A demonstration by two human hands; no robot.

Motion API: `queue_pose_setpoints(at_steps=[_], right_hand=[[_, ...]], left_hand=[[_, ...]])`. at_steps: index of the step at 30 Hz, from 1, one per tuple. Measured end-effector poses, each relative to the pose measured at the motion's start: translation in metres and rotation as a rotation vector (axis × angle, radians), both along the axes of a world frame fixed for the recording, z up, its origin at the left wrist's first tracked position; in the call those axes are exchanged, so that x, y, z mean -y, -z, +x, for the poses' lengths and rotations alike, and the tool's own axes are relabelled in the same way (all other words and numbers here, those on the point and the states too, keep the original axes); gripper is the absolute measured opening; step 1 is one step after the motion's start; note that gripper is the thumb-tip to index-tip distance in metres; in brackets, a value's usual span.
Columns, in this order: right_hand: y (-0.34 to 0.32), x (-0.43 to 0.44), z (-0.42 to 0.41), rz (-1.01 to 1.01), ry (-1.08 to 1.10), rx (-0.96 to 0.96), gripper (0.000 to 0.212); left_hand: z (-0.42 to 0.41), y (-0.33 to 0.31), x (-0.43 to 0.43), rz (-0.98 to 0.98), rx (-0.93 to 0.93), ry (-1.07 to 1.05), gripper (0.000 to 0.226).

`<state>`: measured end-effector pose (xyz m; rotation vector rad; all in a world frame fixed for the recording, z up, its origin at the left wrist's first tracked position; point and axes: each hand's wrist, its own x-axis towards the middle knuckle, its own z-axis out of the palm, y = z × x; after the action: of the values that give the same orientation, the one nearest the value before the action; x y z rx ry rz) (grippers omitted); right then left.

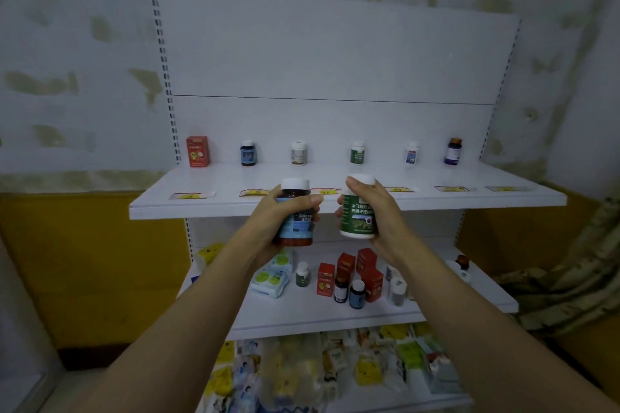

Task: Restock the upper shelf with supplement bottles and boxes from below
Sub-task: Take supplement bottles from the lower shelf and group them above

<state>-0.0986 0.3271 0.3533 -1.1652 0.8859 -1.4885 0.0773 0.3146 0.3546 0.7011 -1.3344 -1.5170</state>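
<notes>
White shelving stands against a patchy, peeling wall, and the task plays out at the front edge of its upper shelf. Just in front of that edge, the left hand is wrapped around a dark amber bottle with a blue label and white cap, fingers closed over the label and thumb across the front. Beside it, close but apart, the right hand is closed on a white bottle with a green label, its thumb pressing on the cap. Both bottles stand nearly upright, caps up, with their caps level with the shelf lip.

Far back on the shelf sits one sparse row: a red box at the left, then five small bottles spaced well apart. The matching blue-label bottle lies up and left of the left hand; the matching green-label bottle lies almost straight beyond the right hand. So each hand seems nearer its own match, and the move likely needs a lift and a forward reach.

Below, the lower shelf holds more red boxes, bottles and packets.
</notes>
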Motion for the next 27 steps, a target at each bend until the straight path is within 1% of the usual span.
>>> queue_pose_setpoints(at_steps=[3, 6, 9, 14, 18, 22, 27], right_hand=[[0.002, 0.007, -0.021, 0.007, 0.068, -0.023, 0.017], [0.003, 0.022, -0.049, 0.018, 0.123, -0.024, 0.011], [0.006, 0.044, -0.078, 0.031, 0.155, -0.034, 0.016], [0.009, 0.103, -0.129, 0.009, 0.151, -0.070, 0.020], [0.003, 0.165, -0.170, -0.010, 0.121, -0.119, 0.031], [-0.003, 0.229, -0.204, 0.024, 0.099, -0.177, 0.047], [0.001, 0.308, -0.231, 0.037, 0.099, -0.222, 0.045]], left_hand=[[-0.022, -0.001, 0.016, 0.001, -0.004, 0.013, 0.034], [-0.050, 0.001, 0.038, 0.020, -0.007, 0.016, 0.022], [-0.079, 0.002, 0.065, 0.016, 0.005, 0.036, 0.014], [-0.132, 0.001, 0.123, -0.002, -0.009, 0.052, 0.016], [-0.173, -0.007, 0.175, -0.007, -0.006, 0.044, 0.020], [-0.203, -0.019, 0.230, 0.006, -0.006, -0.002, 0.021], [-0.221, -0.023, 0.294, -0.009, -0.004, -0.040, 0.014]])
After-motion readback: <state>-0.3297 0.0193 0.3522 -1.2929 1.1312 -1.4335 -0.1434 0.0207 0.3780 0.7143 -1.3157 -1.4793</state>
